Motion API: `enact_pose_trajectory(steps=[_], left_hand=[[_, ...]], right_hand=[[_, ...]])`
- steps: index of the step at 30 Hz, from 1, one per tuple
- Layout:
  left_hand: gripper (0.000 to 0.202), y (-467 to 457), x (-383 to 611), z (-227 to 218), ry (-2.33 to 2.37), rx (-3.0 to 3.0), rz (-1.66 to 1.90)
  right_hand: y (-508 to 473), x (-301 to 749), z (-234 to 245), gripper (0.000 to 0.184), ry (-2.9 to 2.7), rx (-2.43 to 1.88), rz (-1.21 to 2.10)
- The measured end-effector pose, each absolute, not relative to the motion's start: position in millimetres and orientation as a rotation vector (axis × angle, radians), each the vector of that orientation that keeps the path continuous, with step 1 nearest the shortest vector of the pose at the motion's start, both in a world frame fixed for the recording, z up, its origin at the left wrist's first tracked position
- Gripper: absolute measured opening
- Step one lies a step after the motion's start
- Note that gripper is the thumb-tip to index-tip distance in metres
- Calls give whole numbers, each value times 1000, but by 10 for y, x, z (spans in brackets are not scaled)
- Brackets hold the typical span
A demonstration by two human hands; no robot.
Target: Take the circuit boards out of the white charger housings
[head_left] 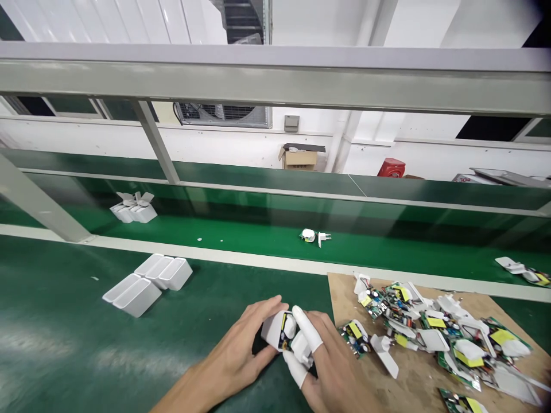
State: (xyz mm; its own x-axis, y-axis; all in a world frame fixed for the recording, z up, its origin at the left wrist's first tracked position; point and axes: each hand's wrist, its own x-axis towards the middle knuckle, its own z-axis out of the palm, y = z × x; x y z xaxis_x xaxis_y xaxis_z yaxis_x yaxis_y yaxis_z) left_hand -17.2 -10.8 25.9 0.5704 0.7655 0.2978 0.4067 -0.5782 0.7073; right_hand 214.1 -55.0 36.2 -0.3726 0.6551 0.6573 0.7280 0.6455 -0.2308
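Observation:
Near the front middle of the green bench, my left hand (241, 344) is closed around a white plastic charger housing (271, 330). A circuit board (286, 328) with a white blob and yellow parts sits partly inside its open end. My right hand (331, 358) wears white finger covers on thumb and forefinger, which pinch a white plug end piece (302, 347) at the board's outer side. How deep the board sits is hidden by my fingers. Left of my hands, several white housings (148, 287) stand grouped with their open ends up.
On the right, a brown cardboard sheet (340, 292) bears a pile of circuit boards (430, 327) with white end pieces. Beyond a pale rail, a green belt (249, 235) carries a board (307, 235), filled housings (134, 207) and another board (525, 272). A metal frame (275, 80) crosses above.

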Motion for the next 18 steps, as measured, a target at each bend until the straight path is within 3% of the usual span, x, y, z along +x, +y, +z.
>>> enact_pose_trajectory(steps=[8, 18], left_hand=[[93, -139, -202, 306, 868, 2208, 733], [89, -96, -280, 399, 919, 2003, 680]], right_hand=[[-576, 2172, 343, 57, -1946, -1096, 238], [-534, 2054, 104, 55, -1945, -1088, 213]])
